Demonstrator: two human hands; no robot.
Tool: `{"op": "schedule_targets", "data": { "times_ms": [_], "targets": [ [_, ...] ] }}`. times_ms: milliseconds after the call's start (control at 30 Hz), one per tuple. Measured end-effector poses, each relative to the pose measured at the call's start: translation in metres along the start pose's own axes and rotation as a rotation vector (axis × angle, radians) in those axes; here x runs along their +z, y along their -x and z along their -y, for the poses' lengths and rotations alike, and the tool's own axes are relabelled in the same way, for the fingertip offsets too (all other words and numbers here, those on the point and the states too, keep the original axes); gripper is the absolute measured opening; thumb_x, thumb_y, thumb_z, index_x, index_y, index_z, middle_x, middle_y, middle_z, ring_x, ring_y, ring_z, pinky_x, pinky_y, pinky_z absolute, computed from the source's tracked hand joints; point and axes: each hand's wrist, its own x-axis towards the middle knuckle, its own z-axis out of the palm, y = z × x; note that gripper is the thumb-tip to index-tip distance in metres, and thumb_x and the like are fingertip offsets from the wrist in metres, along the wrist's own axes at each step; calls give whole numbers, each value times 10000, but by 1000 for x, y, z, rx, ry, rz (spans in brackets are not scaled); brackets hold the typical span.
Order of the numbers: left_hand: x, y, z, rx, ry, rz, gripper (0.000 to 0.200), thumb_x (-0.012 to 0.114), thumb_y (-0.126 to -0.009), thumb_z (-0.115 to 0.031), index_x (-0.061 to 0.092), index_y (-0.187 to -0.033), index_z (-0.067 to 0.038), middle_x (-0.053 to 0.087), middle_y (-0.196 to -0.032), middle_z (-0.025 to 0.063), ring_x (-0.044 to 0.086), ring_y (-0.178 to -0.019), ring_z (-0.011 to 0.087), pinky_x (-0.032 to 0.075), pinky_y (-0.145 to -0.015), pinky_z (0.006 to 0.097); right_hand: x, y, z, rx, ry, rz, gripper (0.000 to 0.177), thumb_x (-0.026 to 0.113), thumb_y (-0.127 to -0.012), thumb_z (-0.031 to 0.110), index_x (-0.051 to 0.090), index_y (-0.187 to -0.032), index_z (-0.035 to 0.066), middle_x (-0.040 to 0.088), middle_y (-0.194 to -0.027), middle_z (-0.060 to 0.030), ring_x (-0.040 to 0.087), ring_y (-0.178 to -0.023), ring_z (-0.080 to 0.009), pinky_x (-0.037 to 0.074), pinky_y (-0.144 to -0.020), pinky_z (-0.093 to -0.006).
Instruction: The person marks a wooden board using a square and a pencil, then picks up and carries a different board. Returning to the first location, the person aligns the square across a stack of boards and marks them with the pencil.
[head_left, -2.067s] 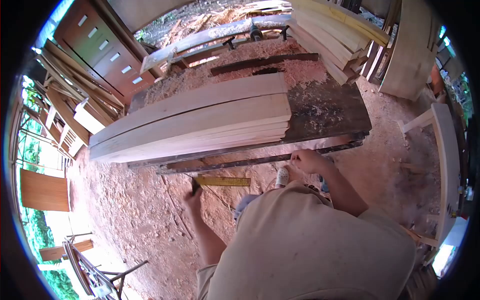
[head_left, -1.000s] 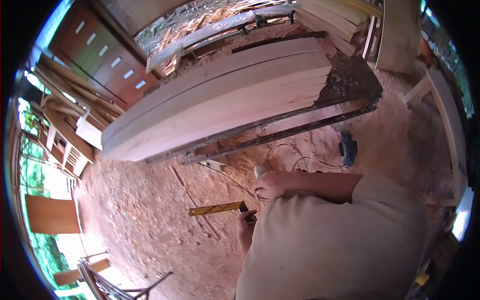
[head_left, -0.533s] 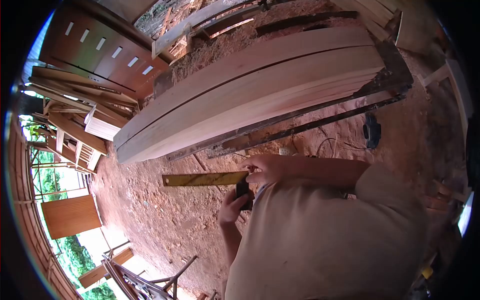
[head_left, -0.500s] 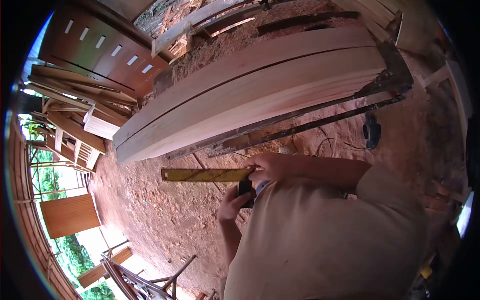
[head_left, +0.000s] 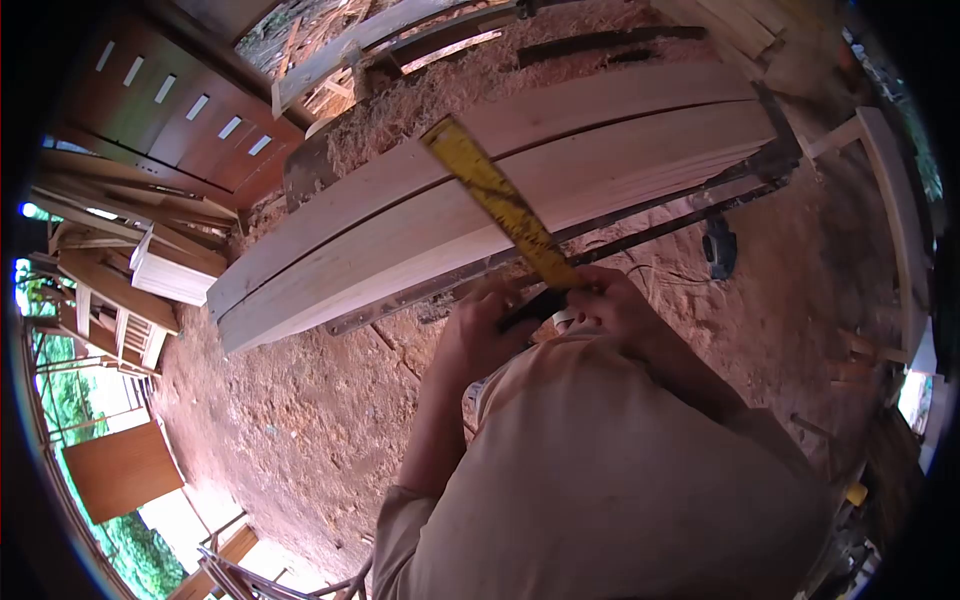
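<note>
A square with a worn yellow blade (head_left: pixel 497 205) and a black handle (head_left: pixel 536 309) is held close to my body, its blade slanting up and left across the view of the long pale boards (head_left: pixel 400 235). My left hand (head_left: pixel 482 328) has its fingers closed on the black handle. Where blade and handle meet, my right hand (head_left: pixel 598 298) grips the square. The boards lie side by side on a dark metal frame (head_left: pixel 410 292) beyond both hands. Whether the blade touches them I cannot tell.
Wood shavings (head_left: pixel 400 120) are heaped behind the boards. A slotted brown panel (head_left: pixel 170 90) and stacked wooden pieces (head_left: pixel 120 280) stand at left. On the reddish ground (head_left: pixel 290 430), a dark tool (head_left: pixel 719 248) lies at right. A pale wooden frame (head_left: pixel 893 215) stands farther right.
The square has turned from pointing left to pointing up and left, over the boards in view. My left hand has moved up, my right hand to the right. The camera view has shifted slightly.
</note>
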Motion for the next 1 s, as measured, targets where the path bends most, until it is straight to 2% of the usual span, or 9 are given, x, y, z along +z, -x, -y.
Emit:
{"op": "schedule_targets", "data": {
  "times_ms": [33,100,300,333,533,767,867,933,1000],
  "targets": [
    [-4,-9,0,10,11,8,302,848,-742,-117,666,-942,18,714,-1002,166,713,-819,307,568,-723,384,2,2,5,61,-23,-63,229,678,-941,145,688,-1143,38,648,-808,0,543,-667,-58,438,-583,-245],
    [-10,-26,-7,362,-99,-104,306,853,-687,-85,660,-896,26,694,-1119,152,700,-931,353,570,-765,433,5,3,10,38,-64,-103,243,674,-947,147,678,-1166,42,666,-834,-8,532,-655,-50,434,-577,-237],
    [-26,-66,-18,578,-221,19,299,855,-648,-131,671,-819,31,668,-1235,158,619,-1169,393,489,-964,568,6,-9,28,-71,-187,-197,281,638,-976,156,641,-1218,15,677,-851,-14,519,-610,-43,440,-558,-219],
    [-30,-71,-20,526,-246,84,298,871,-650,-181,696,-785,21,664,-1276,124,563,-1270,401,397,-1085,602,1,-13,31,-99,-162,-199,281,620,-987,162,640,-1219,4,656,-823,-7,523,-602,-41,452,-562,-219],
    [-43,-122,-9,517,-398,227,285,863,-651,-217,745,-785,5,642,-1367,40,450,-1409,366,236,-1194,623,-4,-45,36,-148,-310,-162,249,633,-988,157,642,-1175,-7,683,-864,-43,532,-588,-51,468,-569,-225],
    [-36,-138,-6,541,-402,290,280,861,-611,-167,752,-795,13,627,-1409,46,451,-1412,392,239,-1196,634,1,-36,41,-129,-300,-231,240,631,-998,223,674,-1134,30,678,-852,-17,512,-623,-60,412,-553,-223],
    [-33,-138,-4,564,-403,260,253,854,-602,-148,725,-737,22,637,-1398,43,481,-1387,409,263,-1185,638,-6,-22,43,-139,-164,-330,287,596,-1027,284,680,-1153,40,671,-877,-15,533,-685,-71,436,-628,-235],
    [-32,-137,-7,553,-394,226,242,849,-597,-137,682,-666,24,658,-1370,30,497,-1372,419,272,-1182,640,-22,-14,31,-269,-248,-420,390,521,-1059,379,692,-1154,42,635,-871,1,531,-736,-83,433,-699,-239],
    [-31,-136,-7,532,-383,225,247,849,-595,-136,666,-644,22,666,-1358,29,497,-1373,417,274,-1181,641,-39,-4,15,-320,-93,-537,454,445,-1080,415,693,-1107,36,611,-851,-3,511,-699,-81,422,-655,-241]
  ]
}}
